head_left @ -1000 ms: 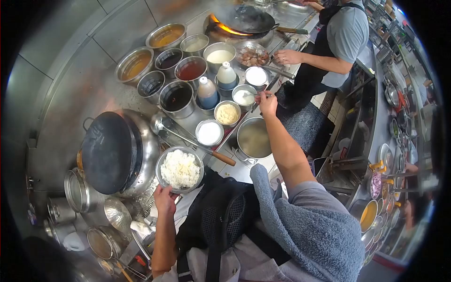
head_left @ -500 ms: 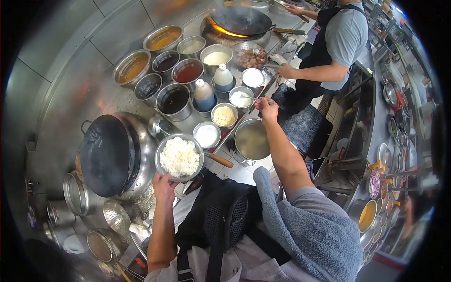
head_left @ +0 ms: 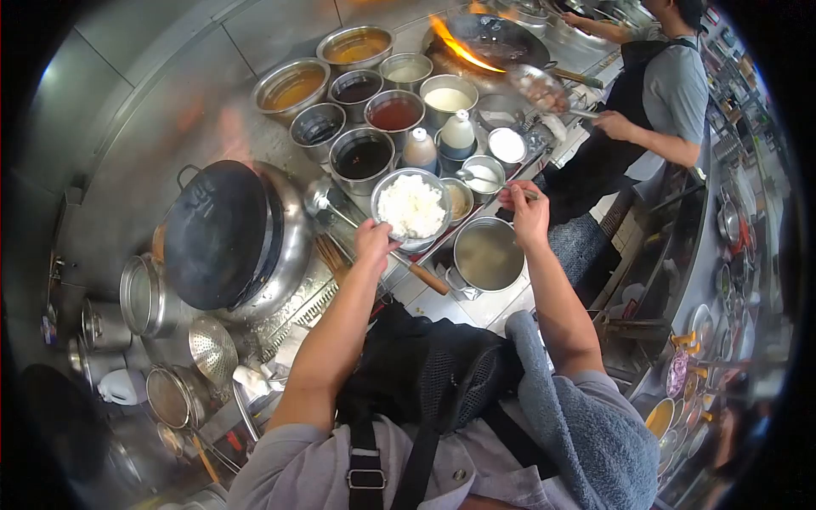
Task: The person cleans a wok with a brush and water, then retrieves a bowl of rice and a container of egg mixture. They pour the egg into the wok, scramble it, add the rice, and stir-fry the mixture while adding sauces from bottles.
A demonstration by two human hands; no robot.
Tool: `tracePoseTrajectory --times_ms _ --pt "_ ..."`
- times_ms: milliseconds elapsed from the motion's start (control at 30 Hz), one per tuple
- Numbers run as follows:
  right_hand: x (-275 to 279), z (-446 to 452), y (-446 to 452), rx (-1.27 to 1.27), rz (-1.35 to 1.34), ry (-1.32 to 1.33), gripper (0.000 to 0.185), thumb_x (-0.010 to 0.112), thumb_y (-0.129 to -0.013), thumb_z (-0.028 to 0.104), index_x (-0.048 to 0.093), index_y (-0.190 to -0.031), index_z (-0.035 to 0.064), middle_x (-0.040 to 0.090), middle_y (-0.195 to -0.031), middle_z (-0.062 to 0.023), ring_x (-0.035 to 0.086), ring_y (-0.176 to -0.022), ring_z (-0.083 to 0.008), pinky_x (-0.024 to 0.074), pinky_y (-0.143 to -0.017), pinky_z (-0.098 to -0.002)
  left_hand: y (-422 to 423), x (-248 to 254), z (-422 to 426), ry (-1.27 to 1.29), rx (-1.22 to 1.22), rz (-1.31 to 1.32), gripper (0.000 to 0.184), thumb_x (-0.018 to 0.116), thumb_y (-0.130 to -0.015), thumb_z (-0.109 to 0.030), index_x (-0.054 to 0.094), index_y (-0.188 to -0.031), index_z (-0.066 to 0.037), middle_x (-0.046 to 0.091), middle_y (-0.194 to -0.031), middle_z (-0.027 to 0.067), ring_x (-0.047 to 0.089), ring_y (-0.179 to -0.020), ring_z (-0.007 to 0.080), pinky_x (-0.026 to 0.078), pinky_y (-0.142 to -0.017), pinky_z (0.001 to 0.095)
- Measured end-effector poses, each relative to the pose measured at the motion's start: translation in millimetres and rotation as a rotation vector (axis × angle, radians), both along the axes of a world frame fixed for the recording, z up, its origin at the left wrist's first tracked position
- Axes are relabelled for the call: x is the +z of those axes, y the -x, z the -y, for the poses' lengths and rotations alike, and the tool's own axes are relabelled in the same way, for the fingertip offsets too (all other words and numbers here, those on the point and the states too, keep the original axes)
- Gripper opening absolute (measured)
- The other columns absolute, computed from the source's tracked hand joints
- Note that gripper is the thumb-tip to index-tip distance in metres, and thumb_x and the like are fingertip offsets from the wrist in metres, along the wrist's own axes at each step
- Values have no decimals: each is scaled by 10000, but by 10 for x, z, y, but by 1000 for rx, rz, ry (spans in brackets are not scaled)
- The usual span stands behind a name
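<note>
My left hand (head_left: pixel 374 244) grips the edge of a metal bowl (head_left: pixel 445 223) heaped with white rice (head_left: pixel 411 205). It holds the bowl above the front row of seasoning tins, partly hiding a tin of pale yellowish contents (head_left: pixel 460 201). In my closed right hand (head_left: pixel 530 217) is a metal spoon (head_left: pixel 508 186), its head over a tin of white seasoning (head_left: pixel 485 176). Whether the spoon carries anything is hard to make out. Just below the right hand stands a pot of cloudy liquid (head_left: pixel 488 255). A ladle (head_left: pixel 340 212) with a wooden handle lies beneath my left hand.
A black wok (head_left: pixel 212 234) sits on the left burner. Several sauce tins (head_left: pixel 361 157) and two squeeze bottles (head_left: pixel 457 132) crowd the counter. A co-worker (head_left: pixel 671 93) holds a strainer of meat pieces (head_left: pixel 540 89) beside a flaming wok (head_left: pixel 489 41).
My left hand has carried the bowl of rice right and up over the tins. The right hand's spoon has lifted to the white tin's rim. The co-worker has raised the strainer; flames are higher.
</note>
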State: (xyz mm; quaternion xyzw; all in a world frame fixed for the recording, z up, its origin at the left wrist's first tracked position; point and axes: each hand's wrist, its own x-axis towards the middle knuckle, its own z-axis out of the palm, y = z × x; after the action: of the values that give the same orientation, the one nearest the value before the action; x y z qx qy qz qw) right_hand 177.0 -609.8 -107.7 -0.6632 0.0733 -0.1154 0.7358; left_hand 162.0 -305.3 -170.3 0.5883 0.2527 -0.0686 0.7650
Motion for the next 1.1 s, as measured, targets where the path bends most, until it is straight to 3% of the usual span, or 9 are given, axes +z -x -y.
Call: tracePoseTrajectory --times_ms 100,233,333,400,433,700,800,933,1100 --pt "88 -16 -22 -91 27 432 202 556 -953 159 640 -915 -21 678 -728 -87 642 -644 -142 513 -597 -274 -14 57 -3 65 -21 -25 274 523 -791 15 568 -1062 9 632 -989 132 645 -904 270 566 -789 465" --pt "-345 -200 -37 144 -104 1089 179 604 -879 230 669 -962 85 680 -877 -180 661 -810 -372 517 -716 -460 377 178 -276 116 -29 -2 292 534 -793 7 574 -1082 25 626 -1023 138 638 -925 275 565 -795 469" --pt "-1273 -144 -38 259 -132 766 390 651 -870 219 585 -1247 138 687 -992 -151 658 -889 -303 503 -813 -390 637 286 -576 122 -52 -17 279 561 -791 -10 562 -1068 -44 632 -1013 100 630 -906 244 524 -777 448" --pt "-968 -144 279 370 -353 633 838 728 -815 267 228 -1485 218 677 -916 -186 661 -866 -310 504 -800 -401 801 356 -822 174 -123 12 259 580 -790 -20 559 -1046 -55 635 -1017 91 624 -906 247 518 -778 444" --pt "-1005 -88 453 353 -371 571 914 744 -819 232 143 -1506 194 644 -836 -128 628 -643 -178 526 -611 -339 903 471 -892 126 -105 -5 248 584 -789 -27 553 -1032 -68 634 -1024 92 629 -892 259 524 -766 432" --pt "-1411 552 3345 -160 -639 705 667 665 -833 248 371 -1401 56 672 -815 -173 645 -606 -240 538 -621 -357 1169 636 -1125 -8 -551 95 264 574 -811 -22 555 -1074 -19 643 -978 102 656 -798 224 561 -630 358" --pt "-1226 243 4861 -464 -898 341 582 634 -860 273 439 -1345 18 657 -733 -160 655 -603 -231 521 -626 -371 1255 357 -828 -6 -774 67 337 542 -791 0 553 -1128 11 632 -998 132 662 -807 220 571 -587 325" --pt "-1722 -736 6896 -726 -912 747 446 679 -764 301 612 -1124 48 680 -873 -179 670 -809 -331 527 -725 -424 1623 65 -217 88 -1151 -6 344 536 -782 -4 556 -1125 8 621 -1022 139 654 -832 225 581 -636 352" --pt "-1573 -2253 8581 -767 -1469 -141 378 619 -828 190 594 -1163 14 654 -854 -165 672 -654 -262 562 -530 -404 2543 55 645 195 -1341 -123 342 536 -774 -8 544 -1115 11 606 -1049 155 639 -910 306 555 -775 479"
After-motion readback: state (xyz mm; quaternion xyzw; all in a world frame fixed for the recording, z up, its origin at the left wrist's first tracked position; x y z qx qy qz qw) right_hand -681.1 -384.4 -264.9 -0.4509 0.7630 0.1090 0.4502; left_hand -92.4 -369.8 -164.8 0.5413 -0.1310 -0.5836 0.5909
